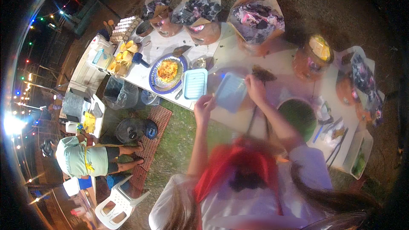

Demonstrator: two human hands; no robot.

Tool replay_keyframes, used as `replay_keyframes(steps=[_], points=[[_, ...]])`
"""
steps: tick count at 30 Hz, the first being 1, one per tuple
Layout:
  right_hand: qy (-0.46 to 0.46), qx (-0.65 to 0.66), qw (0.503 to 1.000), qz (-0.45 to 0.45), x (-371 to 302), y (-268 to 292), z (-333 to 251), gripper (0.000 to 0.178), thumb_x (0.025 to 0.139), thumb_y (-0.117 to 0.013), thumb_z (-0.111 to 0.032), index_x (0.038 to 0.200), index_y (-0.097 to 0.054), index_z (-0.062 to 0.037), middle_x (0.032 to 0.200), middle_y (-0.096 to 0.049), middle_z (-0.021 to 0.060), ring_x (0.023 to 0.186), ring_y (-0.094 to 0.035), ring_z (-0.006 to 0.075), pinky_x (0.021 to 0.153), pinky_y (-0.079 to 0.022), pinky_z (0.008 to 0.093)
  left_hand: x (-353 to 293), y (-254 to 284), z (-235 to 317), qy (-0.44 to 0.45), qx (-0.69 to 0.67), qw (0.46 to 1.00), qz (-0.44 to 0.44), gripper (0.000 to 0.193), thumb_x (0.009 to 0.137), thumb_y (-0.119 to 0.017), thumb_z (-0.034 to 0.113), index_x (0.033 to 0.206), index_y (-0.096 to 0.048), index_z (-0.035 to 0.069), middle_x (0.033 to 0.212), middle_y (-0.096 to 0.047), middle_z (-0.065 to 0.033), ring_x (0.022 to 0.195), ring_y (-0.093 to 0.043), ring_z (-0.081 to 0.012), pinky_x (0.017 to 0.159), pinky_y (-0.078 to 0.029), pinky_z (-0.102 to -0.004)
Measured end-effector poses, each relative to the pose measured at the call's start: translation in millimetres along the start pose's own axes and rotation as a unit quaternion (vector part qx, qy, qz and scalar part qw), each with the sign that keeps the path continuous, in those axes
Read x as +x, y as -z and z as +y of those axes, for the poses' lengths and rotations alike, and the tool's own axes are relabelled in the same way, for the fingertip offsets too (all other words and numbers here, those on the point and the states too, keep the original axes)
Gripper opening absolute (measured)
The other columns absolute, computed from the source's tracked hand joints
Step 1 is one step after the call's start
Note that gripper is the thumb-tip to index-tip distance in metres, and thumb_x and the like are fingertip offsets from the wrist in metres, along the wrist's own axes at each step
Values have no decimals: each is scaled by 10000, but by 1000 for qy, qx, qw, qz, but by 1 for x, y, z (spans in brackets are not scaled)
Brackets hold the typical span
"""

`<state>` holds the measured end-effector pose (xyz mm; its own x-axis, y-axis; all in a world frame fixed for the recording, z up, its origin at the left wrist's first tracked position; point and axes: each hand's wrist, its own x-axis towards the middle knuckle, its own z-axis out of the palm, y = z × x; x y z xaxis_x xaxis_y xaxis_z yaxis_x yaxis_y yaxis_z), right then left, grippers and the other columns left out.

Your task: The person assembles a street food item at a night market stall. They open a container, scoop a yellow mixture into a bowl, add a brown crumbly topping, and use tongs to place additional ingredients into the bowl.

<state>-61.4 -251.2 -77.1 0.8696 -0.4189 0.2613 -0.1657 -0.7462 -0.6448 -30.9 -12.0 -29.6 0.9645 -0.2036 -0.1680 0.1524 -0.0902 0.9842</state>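
Observation:
A light blue, see-through plastic lid [231,92] is up between my hands, slightly blurred. My right hand [254,88] grips its right edge. At its left edge my left hand [205,105] is closed, the fingers pinched together. Just left of the lid, a light blue ribbed plastic container [195,84] sits on the table's front edge. Beside that, a round blue-rimmed tray [155,86] holds a foil-like plate with a yellow-orange food [168,71]. A dark flat piece [264,73], perhaps charred leaf, lies beyond my right hand.
Clay stoves with glowing charcoal [257,17] line the far side; one holds a pot of yellow food [319,49]. A green round item [298,119] is near my right arm. Egg trays [124,29] stand far left. Another person [83,156] stands left, near a white chair [121,204].

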Motion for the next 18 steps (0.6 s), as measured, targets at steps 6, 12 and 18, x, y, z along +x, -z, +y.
replay_keyframes(steps=[6,12,18], points=[[-52,2,998,32,-13,23,-6,261,871,-512,-330,946,-481,-82,798,-618,160,726,-601,378,613,-471,471,40,-22,-1,-75,86,993,-12,233,821,-666,173,948,-616,-16,803,-636,-52,727,-604,-118,626,-482,-238],[-220,-79,967,-98,-54,23,-44,452,837,-509,-488,919,-563,-46,761,-633,189,716,-622,375,648,-494,450,57,-43,-9,-159,148,976,-22,198,820,-651,123,946,-614,-25,801,-641,-52,755,-592,-109,699,-460,-250],[-216,52,961,-165,-74,21,-65,468,826,-517,-466,823,-648,-16,760,-646,180,674,-629,359,655,-499,441,42,-46,-15,-151,26,987,-47,160,834,-633,106,939,-608,-12,826,-635,-54,777,-583,-108,715,-452,-236]])
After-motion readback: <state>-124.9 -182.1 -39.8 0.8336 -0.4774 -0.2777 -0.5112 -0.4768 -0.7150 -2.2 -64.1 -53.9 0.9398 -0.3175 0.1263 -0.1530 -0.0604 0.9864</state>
